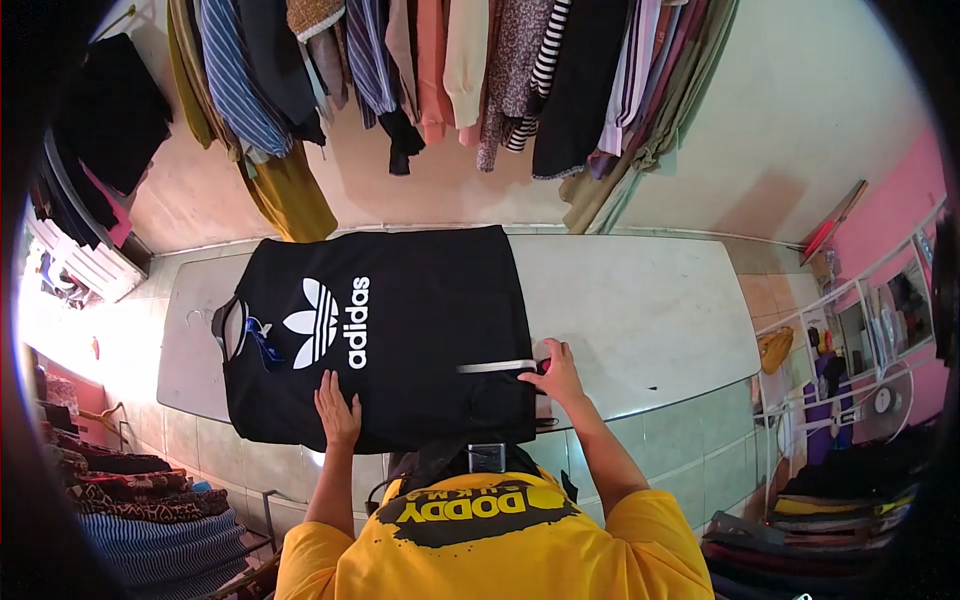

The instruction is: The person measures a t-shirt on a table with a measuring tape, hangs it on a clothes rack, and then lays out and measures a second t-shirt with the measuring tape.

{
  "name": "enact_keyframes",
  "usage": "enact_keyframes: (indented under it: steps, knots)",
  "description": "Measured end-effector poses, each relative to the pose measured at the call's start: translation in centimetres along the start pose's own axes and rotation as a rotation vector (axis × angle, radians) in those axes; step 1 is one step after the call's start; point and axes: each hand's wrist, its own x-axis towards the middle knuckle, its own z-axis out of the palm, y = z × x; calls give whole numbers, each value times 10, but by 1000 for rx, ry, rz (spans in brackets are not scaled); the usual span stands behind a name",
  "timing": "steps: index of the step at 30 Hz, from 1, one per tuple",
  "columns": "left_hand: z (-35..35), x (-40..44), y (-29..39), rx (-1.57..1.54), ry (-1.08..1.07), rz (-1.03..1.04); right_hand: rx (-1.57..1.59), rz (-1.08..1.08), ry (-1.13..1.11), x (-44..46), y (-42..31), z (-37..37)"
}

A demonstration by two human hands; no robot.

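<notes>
Black cloth garment with white adidas print (430, 300) overhangs near edge of white table (640, 320), so I fear creasing if my right hand (560, 374), fingers curved, grip I cannot tell, pulls against my left hand (340, 412), slightly spread.

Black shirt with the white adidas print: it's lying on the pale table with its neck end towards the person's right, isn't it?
Not quite: the head view shows the neck end towards the person's left. The black shirt does have the white adidas print and does lie on the pale table.
</notes>
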Motion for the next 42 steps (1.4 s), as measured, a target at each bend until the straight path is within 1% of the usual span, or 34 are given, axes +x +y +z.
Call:
enact_keyframes:
  steps: [2,5,7,8,10,11,13,14,16,17,18,19,20,21,22,23,24,25,26,27,28,29,31,32,33,35,36,37,39,40,42]
  knots:
    - [0,0,3,-6,10,-60,27,26,-14,-2,1,0]
    - [3,-2,0,-37,19,-49,10,-10,0,-4,-1,-1]
    - [5,-3,-2,-38,22,-48,-63,-95,-47,-10,-17,-10]
    - [6,-3,-2,-40,26,-43,-63,-98,-54,-15,-28,-13]
    - [7,-3,-3,-43,17,-58,-212,-286,-128,-27,-50,-13]
    - [7,-3,-3,-46,11,-67,-209,-291,-137,-30,-44,-4]
    - [8,-3,-5,-34,12,-83,-337,-299,-150,-32,-37,14]
    - [8,-3,-5,-46,5,-84,-278,-286,-48,-30,-31,17]
    - [4,-3,-6,-61,-2,-86,-123,-181,151,-18,-14,12]
    - [1,-3,-7,-50,3,-106,-112,-162,367,-6,1,9]
    - [-1,-3,-9,-119,-2,-95,-27,-74,429,8,28,-1]
    - [-4,-4,-12,-188,-7,-84,215,70,593,19,38,-15]
    - [-6,-5,-17,-219,2,-71,7,67,756,30,56,-31]
    - [-10,-6,-23,-209,6,-84,-31,70,875,40,67,-47]
    - [-14,-7,-29,-203,48,-105,-155,62,1014,42,50,-62]
    - [-18,-7,-37,-196,92,-123,-221,72,1057,45,54,-67]
    - [-18,-8,-50,-136,165,-169,-211,140,997,44,52,-66]
    - [-20,-8,-64,-122,172,-171,-201,209,938,41,51,-63]
    - [-23,-7,-79,1,277,-273,-186,208,934,36,57,-56]
    - [-25,-7,-95,122,382,-375,-282,259,760,30,66,-46]
    - [-28,-5,-113,198,437,-449,-379,305,584,23,66,-38]
    - [-30,-3,-130,201,442,-452,-375,300,584,16,65,-30]
    - [-36,6,-163,306,451,-617,-605,347,310,3,58,-19]
    - [-38,11,-179,321,361,-699,-571,411,181,2,57,-20]
    - [-47,19,-187,317,365,-697,-571,411,187,-3,53,-14]
    - [-74,36,-199,109,-80,-938,-763,334,479,-11,43,4]
    - [-36,27,-251,153,138,-837,-701,406,402,-15,15,4]
    - [-32,31,-268,147,146,-833,-698,405,412,-19,-3,16]
    - [-36,36,-294,-441,-161,-1026,-547,220,534,-30,-33,44]
    - [-39,34,-300,-444,-159,-1026,-523,202,486,-34,-51,61]
    - [-38,32,-298,-617,-10,-1099,-455,87,400,-41,-89,87]
